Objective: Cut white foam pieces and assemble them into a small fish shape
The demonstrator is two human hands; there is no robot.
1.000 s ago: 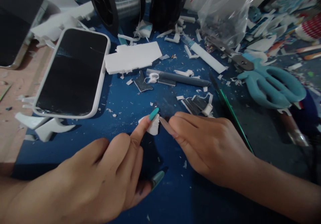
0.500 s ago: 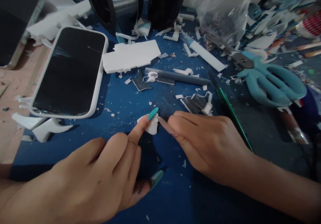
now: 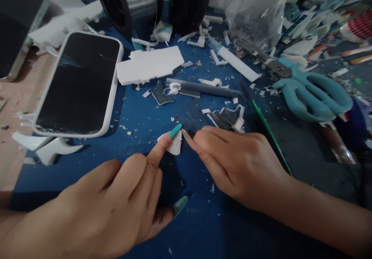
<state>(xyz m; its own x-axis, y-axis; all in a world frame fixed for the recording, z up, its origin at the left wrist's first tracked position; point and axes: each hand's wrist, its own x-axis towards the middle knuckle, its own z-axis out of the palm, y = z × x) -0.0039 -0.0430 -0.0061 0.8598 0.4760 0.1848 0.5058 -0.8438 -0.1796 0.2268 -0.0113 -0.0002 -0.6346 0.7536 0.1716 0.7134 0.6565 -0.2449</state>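
Observation:
A small, rough-edged white piece (image 3: 175, 147) lies on the blue mat (image 3: 200, 228), partly hidden under a finger. My left hand (image 3: 116, 201) presses it down with the stretched index finger, which has a long teal nail. The thumb is held apart, and the other fingers are curled. Just right of the piece, my right hand (image 3: 232, 162) is closed, its long pale thumbnail at the piece's edge. Whatever is between its fingers, if anything, is hidden. A green-handled craft knife (image 3: 269, 131) lies beyond the right hand.
A white-cased phone (image 3: 80, 83) lies left. White board (image 3: 149, 65), a grey tube (image 3: 209, 88) and scraps lie ahead. Teal-handled scissors (image 3: 314, 90) lie right. A wire spool (image 3: 139, 3) and plastic bag (image 3: 255, 11) stand behind.
The whole view has shifted slightly. My right thumbnail has moved a little up along the edge of the white piece; my left finger stays pressed on it.

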